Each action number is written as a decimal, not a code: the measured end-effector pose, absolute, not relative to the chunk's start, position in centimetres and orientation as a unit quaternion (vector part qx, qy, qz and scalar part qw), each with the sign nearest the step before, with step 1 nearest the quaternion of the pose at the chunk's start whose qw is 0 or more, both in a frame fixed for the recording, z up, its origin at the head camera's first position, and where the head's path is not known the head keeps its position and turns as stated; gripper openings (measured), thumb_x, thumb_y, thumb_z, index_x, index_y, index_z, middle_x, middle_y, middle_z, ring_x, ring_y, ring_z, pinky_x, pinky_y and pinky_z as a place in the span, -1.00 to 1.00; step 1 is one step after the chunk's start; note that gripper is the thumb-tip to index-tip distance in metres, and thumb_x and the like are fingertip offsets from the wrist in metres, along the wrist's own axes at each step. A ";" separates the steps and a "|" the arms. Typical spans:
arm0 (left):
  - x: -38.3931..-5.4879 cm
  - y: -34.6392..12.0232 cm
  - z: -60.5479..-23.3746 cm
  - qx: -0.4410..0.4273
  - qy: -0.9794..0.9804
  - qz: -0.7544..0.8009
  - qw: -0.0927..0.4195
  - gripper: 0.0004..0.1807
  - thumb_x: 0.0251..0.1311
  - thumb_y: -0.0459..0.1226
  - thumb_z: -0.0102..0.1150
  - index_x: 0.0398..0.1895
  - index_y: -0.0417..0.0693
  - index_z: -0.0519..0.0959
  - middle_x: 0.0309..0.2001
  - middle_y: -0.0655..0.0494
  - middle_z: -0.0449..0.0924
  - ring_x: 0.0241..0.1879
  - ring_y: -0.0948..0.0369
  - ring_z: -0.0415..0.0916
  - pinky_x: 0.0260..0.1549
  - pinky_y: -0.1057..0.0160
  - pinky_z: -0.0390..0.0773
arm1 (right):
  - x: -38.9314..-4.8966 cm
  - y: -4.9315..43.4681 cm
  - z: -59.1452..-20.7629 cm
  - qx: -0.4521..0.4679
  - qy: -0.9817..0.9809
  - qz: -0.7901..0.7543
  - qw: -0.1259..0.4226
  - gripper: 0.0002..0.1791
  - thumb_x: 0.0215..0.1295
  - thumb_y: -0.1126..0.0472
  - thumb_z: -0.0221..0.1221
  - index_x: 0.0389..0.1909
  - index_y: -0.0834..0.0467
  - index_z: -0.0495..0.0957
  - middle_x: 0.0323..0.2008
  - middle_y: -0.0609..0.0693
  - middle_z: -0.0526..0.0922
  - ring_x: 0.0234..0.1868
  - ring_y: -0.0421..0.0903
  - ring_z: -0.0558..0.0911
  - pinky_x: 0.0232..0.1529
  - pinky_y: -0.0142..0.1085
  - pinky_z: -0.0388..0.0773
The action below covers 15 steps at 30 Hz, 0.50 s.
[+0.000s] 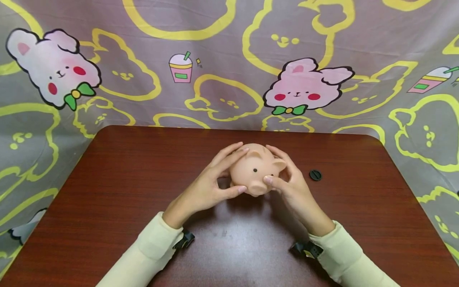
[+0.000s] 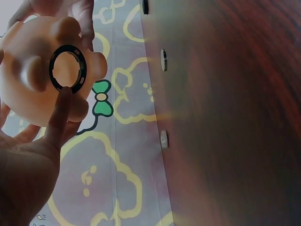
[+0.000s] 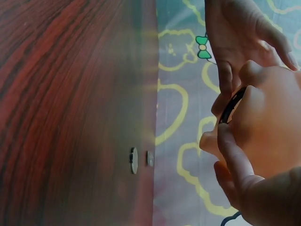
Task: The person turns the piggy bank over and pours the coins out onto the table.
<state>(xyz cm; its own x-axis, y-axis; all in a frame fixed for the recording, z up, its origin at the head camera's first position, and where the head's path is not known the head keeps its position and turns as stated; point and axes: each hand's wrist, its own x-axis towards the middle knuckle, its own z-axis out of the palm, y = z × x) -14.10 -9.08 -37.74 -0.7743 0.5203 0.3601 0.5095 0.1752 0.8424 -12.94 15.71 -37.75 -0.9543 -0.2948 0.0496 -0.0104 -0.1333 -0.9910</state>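
Observation:
A peach-coloured piggy bank (image 1: 247, 169) is held up over the table between both hands, its snout facing the person. My left hand (image 1: 211, 181) grips its left side, thumb near the snout. My right hand (image 1: 295, 185) grips the other side, with the thumb across the face beside the snout. Underneath, the left wrist view shows a round hole with a black ring (image 2: 81, 70), a fingertip of the left hand at its edge. In the right wrist view, a right-hand finger (image 3: 237, 157) also reaches the ring (image 3: 230, 107). A black round plug (image 1: 315, 175) lies right of the right hand.
The brown wooden table (image 1: 125, 191) has rounded back corners. Two coins show low on its surface in the left wrist view, one coin (image 2: 163, 60) apart from the other coin (image 2: 164, 139); the head view hides them. A patterned cloth (image 1: 222, 48) hangs behind the table.

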 end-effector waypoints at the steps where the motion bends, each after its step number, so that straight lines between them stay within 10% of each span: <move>1: -14.1 -9.1 -37.8 0.333 0.769 0.545 0.005 -0.08 0.26 -0.33 0.46 0.64 0.18 0.24 0.66 0.16 0.02 0.39 0.04 0.42 0.08 0.19 0.70 | -13.0 15.7 -37.8 -0.113 0.646 -0.748 0.101 -0.19 0.40 0.42 0.15 0.62 0.01 0.17 0.42 -0.02 0.37 0.22 -0.15 0.56 -0.04 -0.37 0.69; 15: -14.3 -8.9 -37.9 0.306 0.781 0.544 0.027 -0.19 0.40 -0.29 0.32 0.64 0.25 0.23 0.65 0.12 0.06 0.52 0.06 0.29 0.11 0.22 0.69 | -13.1 15.4 -37.7 -0.067 0.628 -0.766 0.117 -0.40 0.54 0.28 0.06 0.55 0.07 0.25 0.37 0.06 0.33 0.00 -0.11 0.70 -0.21 -0.23 0.76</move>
